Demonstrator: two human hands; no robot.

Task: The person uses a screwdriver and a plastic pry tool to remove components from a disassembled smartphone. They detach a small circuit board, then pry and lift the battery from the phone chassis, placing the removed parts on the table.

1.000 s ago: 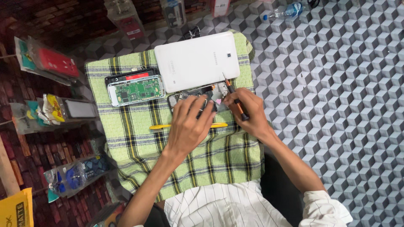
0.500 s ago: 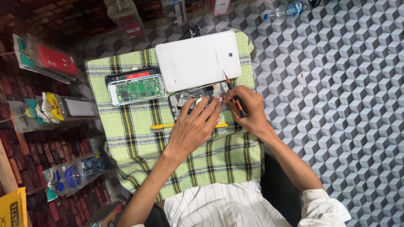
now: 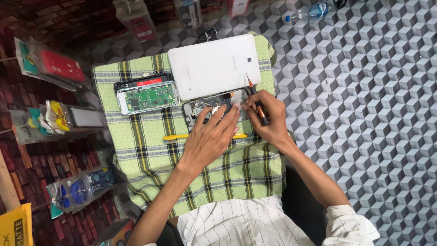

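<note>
Centrally in the frame, the left hand [image 3: 211,139] rests spread, fingers on an opened phone [image 3: 214,109] lying on the green plaid cloth [image 3: 145,155]. Just right, the right hand [image 3: 266,118] grips an orange-black screwdriver [image 3: 257,105] below the white tablet [image 3: 214,66].

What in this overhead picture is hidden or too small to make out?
- Opened phone, head view: mostly hidden under the left hand and right hand.
- Screwdriver: handle wrapped by fingers.
- Yellow tool: middle covered by the left hand.
- Circuit board parts: too small.
</note>
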